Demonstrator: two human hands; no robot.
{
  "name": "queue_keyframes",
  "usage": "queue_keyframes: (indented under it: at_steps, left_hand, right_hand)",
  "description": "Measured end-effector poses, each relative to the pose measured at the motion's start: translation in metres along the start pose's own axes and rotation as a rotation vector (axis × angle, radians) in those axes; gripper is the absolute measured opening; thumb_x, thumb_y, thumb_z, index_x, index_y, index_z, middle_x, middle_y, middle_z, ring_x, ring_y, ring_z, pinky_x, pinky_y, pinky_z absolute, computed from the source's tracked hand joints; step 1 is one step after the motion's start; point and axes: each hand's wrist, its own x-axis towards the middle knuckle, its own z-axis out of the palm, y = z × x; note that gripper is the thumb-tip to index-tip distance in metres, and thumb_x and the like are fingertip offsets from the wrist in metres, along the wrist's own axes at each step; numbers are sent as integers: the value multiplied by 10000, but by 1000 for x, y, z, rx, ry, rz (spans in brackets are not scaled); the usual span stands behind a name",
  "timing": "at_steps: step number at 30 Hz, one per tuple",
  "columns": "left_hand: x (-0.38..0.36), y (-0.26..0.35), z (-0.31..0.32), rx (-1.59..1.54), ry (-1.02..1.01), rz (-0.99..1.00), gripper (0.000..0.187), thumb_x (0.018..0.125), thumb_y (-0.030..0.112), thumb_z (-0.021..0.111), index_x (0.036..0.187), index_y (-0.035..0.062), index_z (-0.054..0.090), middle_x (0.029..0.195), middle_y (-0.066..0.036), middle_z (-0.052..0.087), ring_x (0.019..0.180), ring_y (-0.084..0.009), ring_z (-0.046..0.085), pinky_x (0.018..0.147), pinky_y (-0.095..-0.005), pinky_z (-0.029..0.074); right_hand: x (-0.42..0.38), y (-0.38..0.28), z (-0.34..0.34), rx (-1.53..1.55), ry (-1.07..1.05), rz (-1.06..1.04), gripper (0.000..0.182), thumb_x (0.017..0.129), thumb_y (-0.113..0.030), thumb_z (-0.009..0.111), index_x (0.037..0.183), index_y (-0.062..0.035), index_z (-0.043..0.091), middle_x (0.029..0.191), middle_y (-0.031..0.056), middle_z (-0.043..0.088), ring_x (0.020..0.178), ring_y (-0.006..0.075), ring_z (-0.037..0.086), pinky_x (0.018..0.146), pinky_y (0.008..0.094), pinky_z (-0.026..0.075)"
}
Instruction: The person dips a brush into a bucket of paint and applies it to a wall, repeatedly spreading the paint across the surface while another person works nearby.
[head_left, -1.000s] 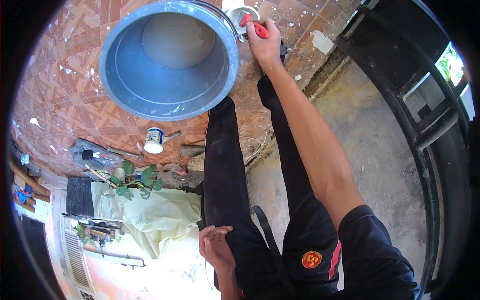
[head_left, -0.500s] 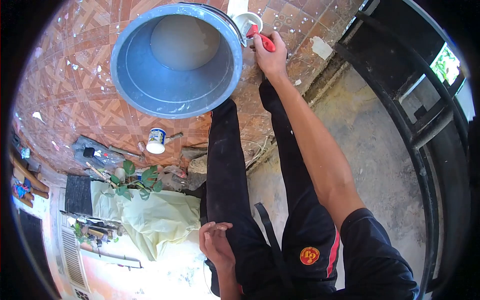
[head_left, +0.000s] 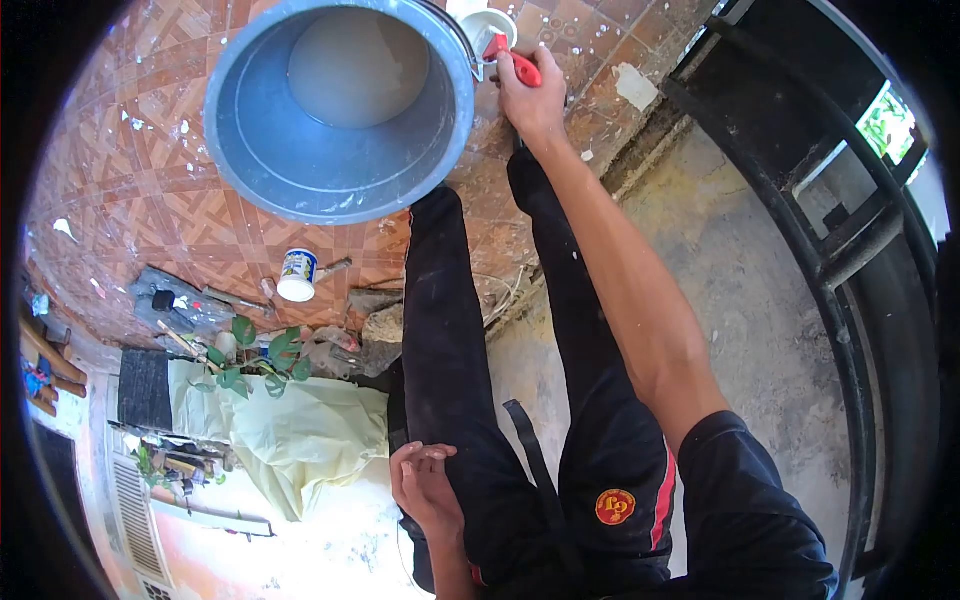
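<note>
My right hand [head_left: 535,100] is closed around the red handle of a paintbrush [head_left: 525,70]. The brush's front end reaches into a small white cup [head_left: 490,30] at the top of the view, so its tip is hidden. Just left of the cup stands a big blue bucket [head_left: 340,170] with a cloudy whitish liquid at its bottom. My left hand [head_left: 428,488] rests near my left thigh, palm up, its fingers loosely bent and holding nothing.
Patterned brown floor tiles [head_left: 150,200] are spotted with white specks. A small white-and-blue tub [head_left: 297,275] stands left of my legs. Lower left are a leafy plant [head_left: 285,350] and a pale cloth [head_left: 300,430]. A black metal frame [head_left: 845,300] runs along the right side.
The whole view has shifted slightly, putting the bucket, cup and tub a little higher and further left. My right hand still holds the brush at the cup; my left hand stays by my thigh.
</note>
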Motion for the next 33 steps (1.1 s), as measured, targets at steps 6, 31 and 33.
queue_keyframes:
  at_steps: [6,31,33]
  left_hand:
    - [-2,-12,5,-61,-28,-15,304,950,254,464,1081,-14,525,819,-118,574,829,-248,580,820,-398,472]
    - [-19,-21,-3,-46,-15,-21,288,944,264,484,1078,15,539,803,-97,566,843,-250,585,836,-420,467]
    - [-21,-22,-1,-49,-18,-26,283,942,261,487,1074,17,539,801,-97,565,842,-250,584,834,-419,466]
  right_hand:
    - [7,-2,-2,-48,-19,-4,271,819,-224,648,855,28,555,792,226,646,768,349,659,697,376,502]
    - [-6,-12,-21,-1,-57,41,295,837,-254,638,852,22,535,803,246,640,780,374,651,693,390,498]
    - [-4,-9,-18,23,-43,46,295,838,-256,635,850,21,533,804,248,639,786,383,648,696,393,497]
